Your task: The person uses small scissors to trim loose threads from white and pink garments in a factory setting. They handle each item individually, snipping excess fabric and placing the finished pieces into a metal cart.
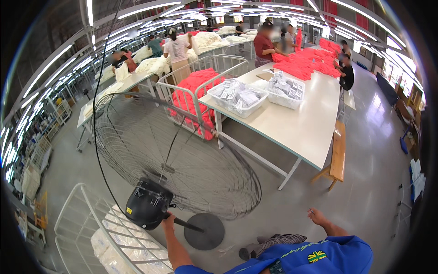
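A large black pedestal fan [148, 205] stands before me on the left, its wire cage [214, 182] facing away toward the tables. My left hand [169, 221] is closed round the fan's pole [188, 223], just under the motor housing. The pole slants down to a round dark base [205, 232] on the floor. My right hand [316, 216] hangs out to the right, away from any furniture, with its fingers curled. A tiny item may be between the fingertips, too small to make out.
A white rail cart [82, 214] with plastic-wrapped bundles stands at lower left. Ahead is a long white table [292, 123] bearing two bins [242, 109] of tags and coral cloth [319, 59]. A wooden bench [337, 153] runs beside it. Coral cloth fills another cart [159, 84]. Several people work farther off.
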